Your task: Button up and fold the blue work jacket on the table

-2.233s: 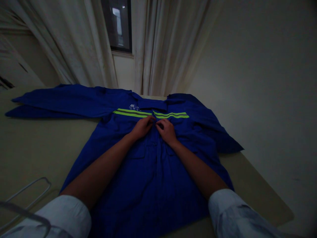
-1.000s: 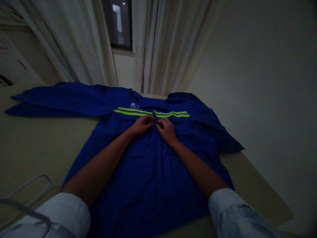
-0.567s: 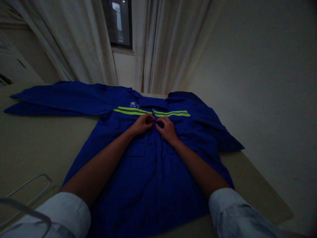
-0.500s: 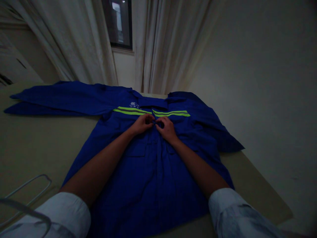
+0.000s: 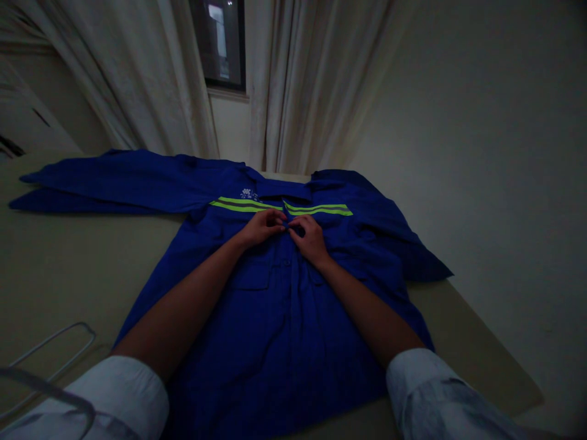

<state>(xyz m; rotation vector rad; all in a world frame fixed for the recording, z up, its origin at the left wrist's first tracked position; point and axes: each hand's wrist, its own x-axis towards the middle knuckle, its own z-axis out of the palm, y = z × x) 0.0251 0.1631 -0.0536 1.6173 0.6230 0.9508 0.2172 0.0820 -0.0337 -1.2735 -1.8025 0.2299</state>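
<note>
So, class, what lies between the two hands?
In the head view, a narrow bit of the blue jacket, along its front, shows between the left hand and the right hand; their fingers nearly meet. Finer detail is too dark.

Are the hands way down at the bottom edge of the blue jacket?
No: the left hand and right hand meet mid-chest on the blue jacket, just below the yellow-green stripes.

Has a jacket spread on a flat surface, with collar toward the far edge and left hand beside right hand on its front. Has a hanger at near left, a wall at right, curtains behind, and a window between them.
</note>
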